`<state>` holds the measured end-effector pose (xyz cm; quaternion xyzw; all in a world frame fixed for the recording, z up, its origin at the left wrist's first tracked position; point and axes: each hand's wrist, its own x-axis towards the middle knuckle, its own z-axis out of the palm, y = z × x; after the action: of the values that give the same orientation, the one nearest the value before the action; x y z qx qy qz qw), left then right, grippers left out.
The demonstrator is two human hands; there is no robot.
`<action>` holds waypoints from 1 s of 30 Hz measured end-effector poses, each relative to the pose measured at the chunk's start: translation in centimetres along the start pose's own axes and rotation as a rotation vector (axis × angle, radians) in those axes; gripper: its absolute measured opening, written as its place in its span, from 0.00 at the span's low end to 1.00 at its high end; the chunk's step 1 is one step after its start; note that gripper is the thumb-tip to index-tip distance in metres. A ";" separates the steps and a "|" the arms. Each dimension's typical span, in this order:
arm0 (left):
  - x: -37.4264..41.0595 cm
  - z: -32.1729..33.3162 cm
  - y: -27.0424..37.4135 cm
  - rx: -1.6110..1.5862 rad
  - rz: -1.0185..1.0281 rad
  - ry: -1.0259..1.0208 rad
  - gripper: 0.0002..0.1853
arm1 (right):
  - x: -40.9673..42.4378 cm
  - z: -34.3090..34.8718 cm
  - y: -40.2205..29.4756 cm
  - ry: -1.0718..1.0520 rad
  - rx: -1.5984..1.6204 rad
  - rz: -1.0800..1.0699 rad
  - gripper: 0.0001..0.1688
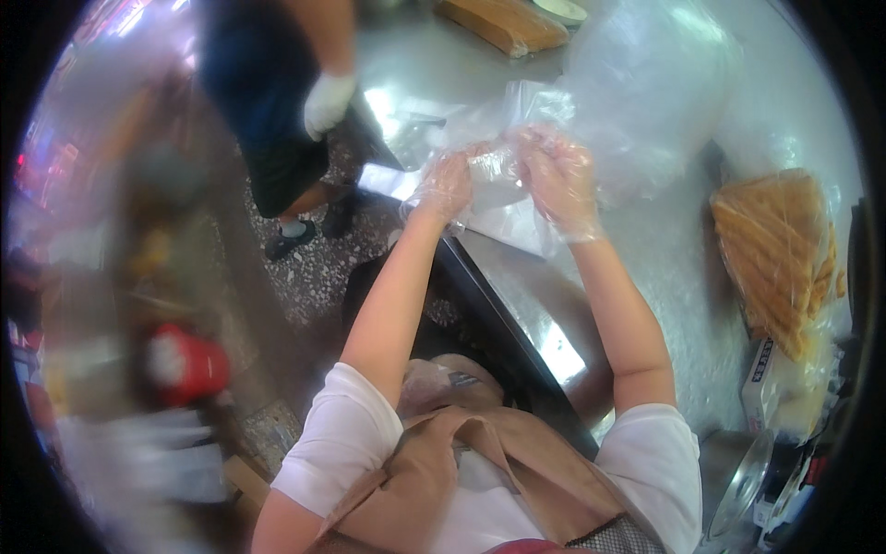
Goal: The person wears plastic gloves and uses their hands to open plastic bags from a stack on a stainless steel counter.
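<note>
Both of my hands wear clear plastic gloves and are raised over the edge of a metal table. My left hand (446,181) has its fingers closed on one side of a clear plastic bag (495,170). My right hand (557,176) grips the other side, its fingers bent inward. The thin film is stretched between the two hands. Under them lie flat white sheets or bags (509,225), partly hidden by the hands. A large, cloudy mass of clear plastic (644,97) stands just beyond my right hand.
A bagged stack of golden-brown flat food (775,242) lies at right, above a white box (758,388) and a round metal lid (744,481). A wrapped brown block (505,24) is at the far side. Another person (259,90) with a white glove stands left of the metal table (685,305).
</note>
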<state>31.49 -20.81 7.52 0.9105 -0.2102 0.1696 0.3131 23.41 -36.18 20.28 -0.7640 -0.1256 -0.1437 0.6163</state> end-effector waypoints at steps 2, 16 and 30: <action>0.5 -1.8 2.3 0.081 0.025 -0.026 0.21 | -0.4 -0.7 -2.3 0.055 0.142 -0.055 0.12; -8.6 -13.2 2.0 -1.655 -0.411 -0.066 0.46 | -0.3 1.6 0.4 -0.053 0.475 0.458 0.25; -24.4 -16.5 -4.3 -0.933 -0.848 0.501 0.10 | -2.1 18.5 4.4 -0.711 0.339 0.591 0.13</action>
<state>9.78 -0.39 6.98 0.6170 0.1928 0.1293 0.7520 24.33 -19.05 11.86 -0.6576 -0.1275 0.3293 0.6654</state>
